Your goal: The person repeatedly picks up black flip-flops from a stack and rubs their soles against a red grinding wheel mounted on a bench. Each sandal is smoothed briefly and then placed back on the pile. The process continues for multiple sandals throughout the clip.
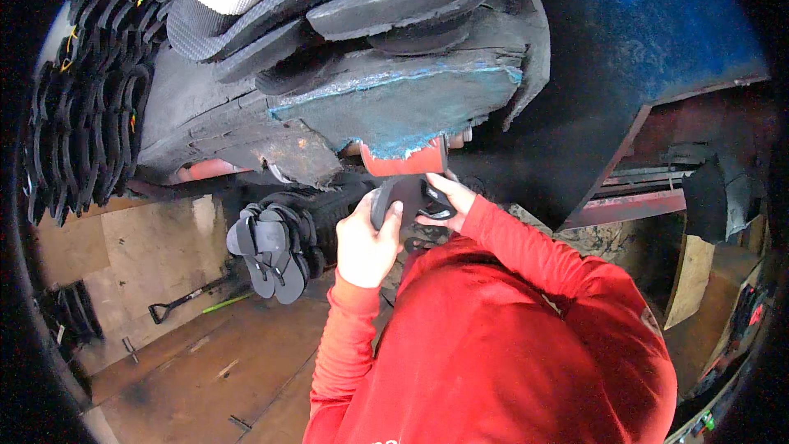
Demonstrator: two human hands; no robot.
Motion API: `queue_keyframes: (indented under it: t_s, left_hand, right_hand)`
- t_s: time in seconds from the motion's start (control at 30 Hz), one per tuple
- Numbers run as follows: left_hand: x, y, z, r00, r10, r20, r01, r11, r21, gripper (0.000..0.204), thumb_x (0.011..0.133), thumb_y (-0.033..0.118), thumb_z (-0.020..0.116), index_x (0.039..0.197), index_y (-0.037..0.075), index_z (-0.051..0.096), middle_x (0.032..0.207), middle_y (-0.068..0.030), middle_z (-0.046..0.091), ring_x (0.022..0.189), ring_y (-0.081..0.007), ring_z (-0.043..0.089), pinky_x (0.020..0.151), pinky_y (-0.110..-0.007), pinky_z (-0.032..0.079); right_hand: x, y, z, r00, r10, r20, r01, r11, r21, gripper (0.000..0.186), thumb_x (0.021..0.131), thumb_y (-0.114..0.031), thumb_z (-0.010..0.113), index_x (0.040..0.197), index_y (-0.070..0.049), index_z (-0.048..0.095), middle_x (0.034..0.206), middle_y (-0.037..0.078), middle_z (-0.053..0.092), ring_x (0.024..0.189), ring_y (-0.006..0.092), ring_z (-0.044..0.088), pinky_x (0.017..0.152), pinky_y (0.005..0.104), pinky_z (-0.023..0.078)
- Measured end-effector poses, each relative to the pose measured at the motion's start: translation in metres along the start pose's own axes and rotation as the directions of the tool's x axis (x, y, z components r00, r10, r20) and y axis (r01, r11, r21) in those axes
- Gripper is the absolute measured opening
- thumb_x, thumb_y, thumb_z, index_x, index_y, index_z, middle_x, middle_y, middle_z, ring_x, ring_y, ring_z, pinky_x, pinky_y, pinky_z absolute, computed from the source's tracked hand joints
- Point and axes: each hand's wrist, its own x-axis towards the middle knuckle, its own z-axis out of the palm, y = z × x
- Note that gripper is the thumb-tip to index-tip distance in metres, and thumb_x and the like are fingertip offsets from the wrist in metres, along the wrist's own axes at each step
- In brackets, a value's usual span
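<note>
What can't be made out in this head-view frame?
- Dark flip-flop: largely covered by the left hand and right hand.
- Red piece above it: cut off by the worn bench mat; kind unclear.
- Bundle of dark sandals: count unreadable in shadow.
- Lower body: hidden by the red top.

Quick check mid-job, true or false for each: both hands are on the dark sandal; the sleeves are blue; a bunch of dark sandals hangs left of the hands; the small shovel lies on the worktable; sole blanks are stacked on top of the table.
1. Both the left hand and the right hand hold the dark sandal. True.
2. The sleeves are blue. False: they are red.
3. A bunch of dark sandals hangs left of the hands. True.
4. The small shovel lies on the worktable. False: it lies on the wooden floor.
5. Dark sole blanks are stacked on the worktable. True.
</note>
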Motion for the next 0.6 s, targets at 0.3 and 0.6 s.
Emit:
queue_keyframes:
  t_s: [0.3, 0.6]
  left_hand:
    - [0.001, 0.006, -0.009, 0.995, 0.096, -0.006, -0.095, 0.995, 0.040, 0.029, 0.093, 0.012, 0.064, 0.117, -0.003, 0.064, 0.070, -0.0142, 0.068, 0.052, -0.0194, 0.068, 0.052, -0.032, 0.054]
    - [-0.054, 0.001, -0.028, 0.991, 0.098, -0.096, -0.100, 0.995, -0.012, 0.031, 0.093, 0.006, 0.065, 0.122, -0.003, 0.062, 0.070, -0.0085, 0.066, 0.056, -0.0092, 0.062, 0.053, -0.027, 0.050]
  right_hand:
    - [-0.008, 0.000, 0.030, 0.999, -0.016, 0.028, 0.014, 0.998, 0.061, 0.051, 0.094, -0.040, 0.069, 0.134, -0.028, 0.039, 0.125, 0.009, 0.057, 0.106, 0.0351, 0.064, 0.082, 0.0613, 0.058]
    - [-0.029, 0.007, 0.053, 0.994, -0.082, 0.069, 0.082, 0.997, -0.001, 0.052, 0.095, -0.033, 0.069, 0.138, -0.030, 0.038, 0.120, 0.009, 0.061, 0.101, 0.0314, 0.068, 0.070, 0.0566, 0.062]
